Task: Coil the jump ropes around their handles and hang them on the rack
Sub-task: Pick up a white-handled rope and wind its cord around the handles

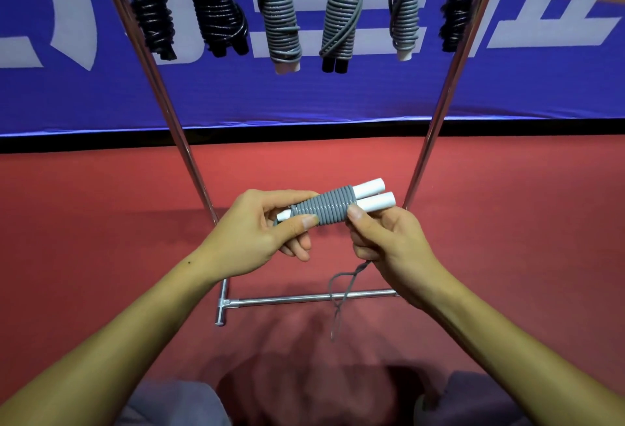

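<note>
Nearly done: six coiled jump ropes [280, 19] hanging on chrome rack [436, 114] above; left hand [260, 233] and right hand [382, 239] gripping grey-corded white-handled rope [333, 211], loose tail [341, 293] dangling below the right grip, uncoiled.

rope in my hands [329, 209]: grey cord, coiled in even rings
handles [372, 194]: plain white
loose end [341, 293]: grey, twisted
hanging bundles: three black [152, 9], [216, 6], [460, 3]; three grey [280, 16], [341, 16], [404, 6], with white or black handle tips
rack [314, 297]: shiny silver metal
floor [101, 239]: red
banner [338, 94]: blue with big white letters, orange on top
</note>
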Tool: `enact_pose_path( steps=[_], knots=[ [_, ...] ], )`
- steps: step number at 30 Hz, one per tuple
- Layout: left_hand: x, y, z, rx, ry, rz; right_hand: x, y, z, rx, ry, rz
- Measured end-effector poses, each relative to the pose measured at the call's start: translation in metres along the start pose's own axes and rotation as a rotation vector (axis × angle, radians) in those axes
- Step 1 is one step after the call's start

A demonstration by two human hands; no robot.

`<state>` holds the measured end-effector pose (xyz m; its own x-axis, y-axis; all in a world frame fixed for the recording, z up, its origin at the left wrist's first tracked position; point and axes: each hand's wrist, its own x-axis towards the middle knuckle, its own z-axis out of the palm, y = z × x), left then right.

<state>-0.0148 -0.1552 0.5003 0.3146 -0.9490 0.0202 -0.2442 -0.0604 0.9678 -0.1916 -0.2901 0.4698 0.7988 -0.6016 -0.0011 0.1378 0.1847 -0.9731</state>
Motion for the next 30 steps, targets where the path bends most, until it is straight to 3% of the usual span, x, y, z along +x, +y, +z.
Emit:
enact_pose_path(
  steps=[5, 18, 25, 30],
  knots=[
    [-0.004, -0.006, 0.004, 0.303, 0.098, 0.225, -0.004, -0.004, 0.004, 0.071, 0.103, 0.038],
    [0.002, -0.011, 0.003, 0.281, 0.219, 0.196, 0.0, -0.011, -0.012, -0.19, 0.082, 0.116],
    [0.001, -0.013, 0.006, 0.362, 0.252, 0.202, -0.002, -0.002, -0.015, -0.349, 0.243, 0.065],
    [0.0, -0.012, 0.008, 0.511, 0.235, 0.21, -0.003, -0.004, -0.013, -0.143, 0.164, 0.358]
  ],
)
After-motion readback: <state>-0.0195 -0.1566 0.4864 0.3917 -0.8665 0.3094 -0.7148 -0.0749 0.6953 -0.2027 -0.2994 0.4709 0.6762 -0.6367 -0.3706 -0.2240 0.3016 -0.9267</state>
